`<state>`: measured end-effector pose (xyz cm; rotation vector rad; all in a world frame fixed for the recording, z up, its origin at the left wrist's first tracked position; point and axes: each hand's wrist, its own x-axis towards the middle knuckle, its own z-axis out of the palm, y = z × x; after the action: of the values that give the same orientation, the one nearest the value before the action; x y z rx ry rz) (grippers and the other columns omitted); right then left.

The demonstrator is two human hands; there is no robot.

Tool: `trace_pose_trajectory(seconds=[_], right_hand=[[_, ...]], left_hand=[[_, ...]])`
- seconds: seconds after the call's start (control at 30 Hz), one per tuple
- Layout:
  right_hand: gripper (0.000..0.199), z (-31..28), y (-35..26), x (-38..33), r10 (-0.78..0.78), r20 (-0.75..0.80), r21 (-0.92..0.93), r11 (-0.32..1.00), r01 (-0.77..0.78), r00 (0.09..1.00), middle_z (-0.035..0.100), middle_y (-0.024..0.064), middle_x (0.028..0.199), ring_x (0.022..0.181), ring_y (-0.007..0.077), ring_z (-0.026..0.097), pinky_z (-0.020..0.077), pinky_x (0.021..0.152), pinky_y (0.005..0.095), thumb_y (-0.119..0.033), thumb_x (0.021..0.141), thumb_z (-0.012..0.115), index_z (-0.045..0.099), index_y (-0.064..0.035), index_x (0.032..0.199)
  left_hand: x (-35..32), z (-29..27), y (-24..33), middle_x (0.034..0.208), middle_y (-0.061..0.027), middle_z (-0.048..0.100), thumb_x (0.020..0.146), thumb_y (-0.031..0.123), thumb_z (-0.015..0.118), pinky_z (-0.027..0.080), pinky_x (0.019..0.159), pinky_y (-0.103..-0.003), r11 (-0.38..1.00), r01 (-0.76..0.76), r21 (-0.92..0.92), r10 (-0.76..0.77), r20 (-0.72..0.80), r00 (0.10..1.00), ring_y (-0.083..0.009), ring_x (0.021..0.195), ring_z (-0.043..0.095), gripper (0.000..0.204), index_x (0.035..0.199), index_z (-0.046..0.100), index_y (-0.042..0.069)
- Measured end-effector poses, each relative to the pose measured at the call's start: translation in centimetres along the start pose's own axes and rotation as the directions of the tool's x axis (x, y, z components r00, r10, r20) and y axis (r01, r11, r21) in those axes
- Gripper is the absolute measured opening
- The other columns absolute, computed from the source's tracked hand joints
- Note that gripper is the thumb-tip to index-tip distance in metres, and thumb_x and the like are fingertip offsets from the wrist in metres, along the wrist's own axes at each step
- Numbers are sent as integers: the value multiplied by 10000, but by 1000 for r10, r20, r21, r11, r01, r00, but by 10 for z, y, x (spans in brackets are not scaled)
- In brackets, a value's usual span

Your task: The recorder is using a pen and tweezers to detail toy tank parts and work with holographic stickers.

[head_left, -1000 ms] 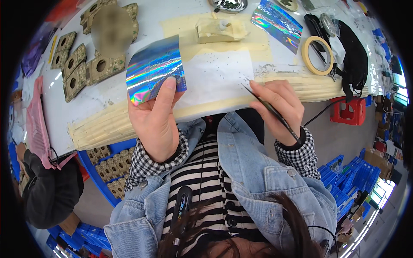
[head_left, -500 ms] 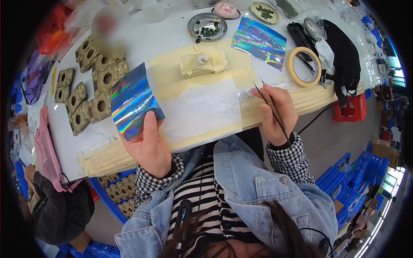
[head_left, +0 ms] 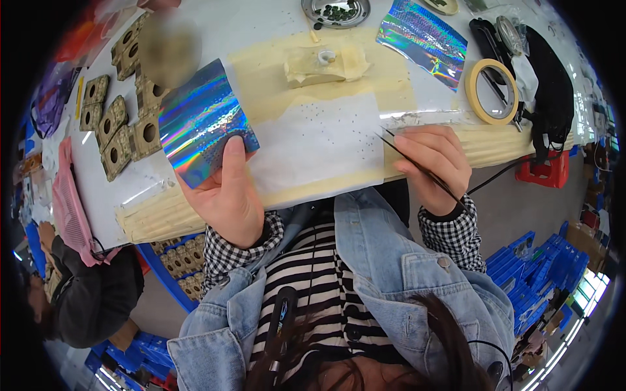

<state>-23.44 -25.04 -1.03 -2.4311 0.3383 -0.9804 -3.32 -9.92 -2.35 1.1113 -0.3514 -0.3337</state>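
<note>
My left hand point(head_left: 229, 195) grips a shiny blue holographic sheet point(head_left: 202, 120) by its lower right corner, thumb on top. Rows of tiny marks or dots run over part of the sheet. In my right hand point(head_left: 438, 163) is a pair of dark, fine-pointed tweezers point(head_left: 424, 168), their tips pointing left over the table's near edge. Between my hands lies a white paper point(head_left: 313, 146) scattered with many tiny dark specks. Just beyond the paper sits a small block wrapped in cream tape point(head_left: 323, 65), with a small pale ring-like piece on top.
Camouflage-patterned pieces with round holes point(head_left: 149, 133) stand at left. A second holographic sheet point(head_left: 424, 42), a roll of masking tape point(head_left: 471, 91) and a black pouch point(head_left: 551, 85) lie at right. A metal dish point(head_left: 357, 21) holds dark green bits. Another person point(head_left: 98, 290) sits at lower left.
My view has shifted, so the table appears higher. The tweezers now lie flatter with their tips closer together, and my right fingers are more curled. The left hand still holds the sheet.
</note>
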Motion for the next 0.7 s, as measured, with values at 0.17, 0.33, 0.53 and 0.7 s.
trace_pose_trajectory(seconds=[0.17, 0.33, 0.53, 0.7], right_hand=[[309, -1, -12, -6, -47, 167, 86, 996, 32, 985, 648, 126, 939, 872, 291, 633, 513, 739, 355, -98, 709, 746, 677, -2, 995], [307, 8, -13, -11, -92, 161, 32, 996, 88, 983, 650, 126, 940, 858, 287, 637, 524, 727, 342, -81, 694, 756, 681, 2, 980], [299, 8, -14, -12, -78, 155, 15, 997, 77, 985, 650, 123, 936, 849, 280, 634, 525, 725, 340, -67, 698, 751, 680, 5, 979], [300, 9, -15, -12, -85, 155, 3, 996, 86, 984, 648, 121, 930, 844, 273, 631, 523, 724, 336, -62, 695, 752, 680, 5, 979]], left_hand=[[0, 0, 1, 1036, -77, 629, 880, -55, 559, 522, 753, -298, 1000, -18, -5, 18, 37, 999, -161, 878, 616, 261, 1129, 549, 23], [-1, -1, 1, 1035, -80, 633, 878, -60, 558, 531, 752, -298, 1000, -18, -14, 19, 44, 999, -162, 875, 622, 259, 1124, 552, 23], [0, 0, 2, 1031, -80, 636, 879, -65, 554, 537, 753, -298, 999, -17, -43, 19, 53, 998, -159, 877, 626, 258, 1120, 556, 26], [0, 1, 2, 1042, -81, 635, 878, -65, 554, 538, 758, -299, 999, -23, -47, 25, 38, 999, -159, 883, 628, 266, 1128, 552, 27]])
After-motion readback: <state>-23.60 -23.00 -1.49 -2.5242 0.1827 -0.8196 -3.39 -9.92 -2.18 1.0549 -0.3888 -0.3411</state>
